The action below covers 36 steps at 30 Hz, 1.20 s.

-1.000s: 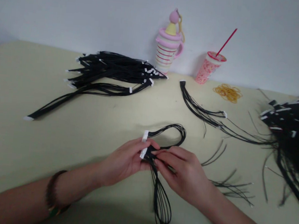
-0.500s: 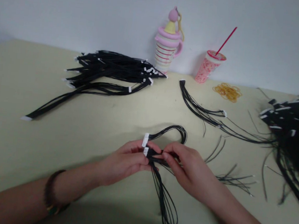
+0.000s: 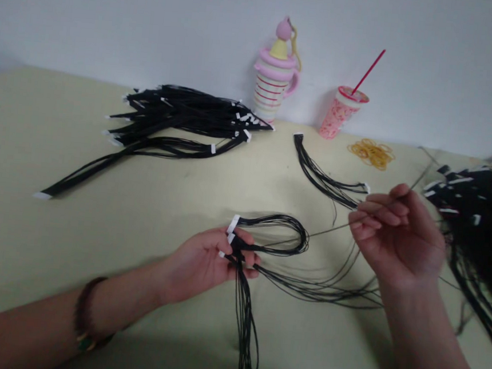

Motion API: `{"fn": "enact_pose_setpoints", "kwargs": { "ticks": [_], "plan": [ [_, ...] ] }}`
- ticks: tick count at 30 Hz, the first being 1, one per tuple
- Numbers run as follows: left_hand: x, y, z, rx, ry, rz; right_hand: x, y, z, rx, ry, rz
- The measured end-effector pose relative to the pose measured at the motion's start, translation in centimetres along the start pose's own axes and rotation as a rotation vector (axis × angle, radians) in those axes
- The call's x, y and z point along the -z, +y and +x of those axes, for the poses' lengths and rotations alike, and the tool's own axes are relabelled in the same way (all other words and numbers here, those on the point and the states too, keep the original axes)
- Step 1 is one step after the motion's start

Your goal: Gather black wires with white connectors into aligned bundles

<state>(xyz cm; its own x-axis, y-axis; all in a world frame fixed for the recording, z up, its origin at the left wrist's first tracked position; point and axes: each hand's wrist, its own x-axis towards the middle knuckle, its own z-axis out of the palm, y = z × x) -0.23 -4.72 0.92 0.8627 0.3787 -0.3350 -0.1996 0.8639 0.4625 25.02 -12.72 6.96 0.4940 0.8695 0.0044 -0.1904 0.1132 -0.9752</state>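
The right hand point(image 3: 396, 238), beside the left half a second ago, is now raised well to the right, its grip pinching a thin wire point(image 3: 332, 229) that slants up rightward. The left hand point(image 3: 202, 267) keeps its grip on the black harness point(image 3: 239, 243) above the bench point(image 3: 137, 249). White connectors point(image 3: 233, 224) face left; one loop extends right, another hangs lengthwise toward the person.
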Motion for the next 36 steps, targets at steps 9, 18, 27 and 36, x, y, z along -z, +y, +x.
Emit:
{"fn": "enact_pose_setpoints", "kwargs": {
  "ticks": [9,18,27,36],
  "plan": [
    [-0.5,-0.2,0.2,0.028,0.087,0.012,-2.6,1.7,-2.3,-0.044,-0.352,-0.155],
    [-0.6,-0.4,0.2,0.012,0.078,0.187,-5.0,4.1,-3.1,-0.151,-0.373,-0.411],
    [-0.3,-0.3,0.1,0.019,0.12,0.164,-5.5,4.1,-4.2,0.154,-0.37,-0.812],
    [-0.6,-0.1,0.0,0.022,0.14,0.155,-5.8,4.9,-4.5,0.203,-0.454,-0.771]
  ]
}}
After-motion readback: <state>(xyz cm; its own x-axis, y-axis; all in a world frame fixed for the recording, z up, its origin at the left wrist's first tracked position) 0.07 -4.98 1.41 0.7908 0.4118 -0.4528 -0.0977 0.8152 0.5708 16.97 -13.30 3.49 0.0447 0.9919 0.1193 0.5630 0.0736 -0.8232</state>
